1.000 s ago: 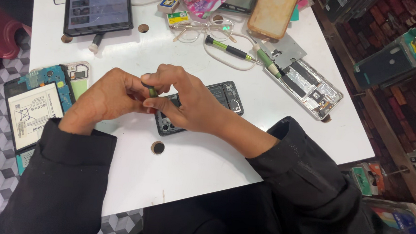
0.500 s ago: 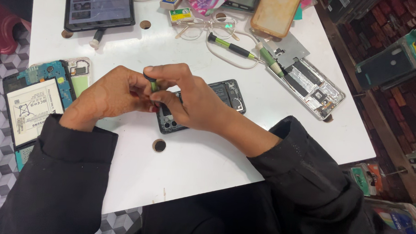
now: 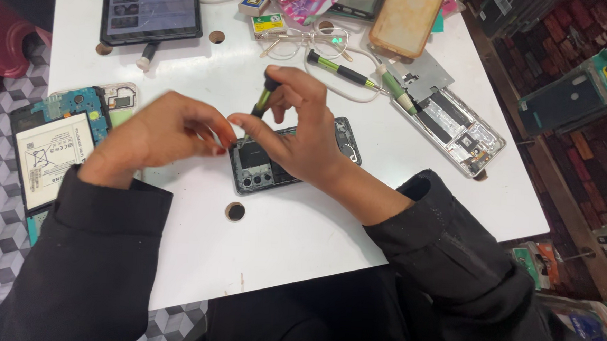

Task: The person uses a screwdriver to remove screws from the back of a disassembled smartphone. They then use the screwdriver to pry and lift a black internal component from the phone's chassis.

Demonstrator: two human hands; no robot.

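A dark opened phone [image 3: 262, 165] lies face down in the middle of the white table [image 3: 300, 232]. My right hand [image 3: 298, 132] holds a small green-and-black screwdriver [image 3: 261, 102] upright, its tip down at the phone's upper left corner. My left hand [image 3: 163, 132] rests just left of the phone, fingers curled, fingertips close to the screwdriver's tip; whether it pinches anything is hidden. Both arms wear black sleeves.
An opened tablet with a white battery [image 3: 52, 154] lies at the left edge. A dark tablet [image 3: 151, 7] stands at the back. Two more screwdrivers [image 3: 343, 72], glasses [image 3: 293, 42], a tan phone case [image 3: 405, 20] and a disassembled silver phone [image 3: 451, 126] lie back right.
My right hand has lifted and turned the screwdriver upright over the phone's corner. My left hand has drawn apart from the right, leftward. The camera view has shifted slightly.
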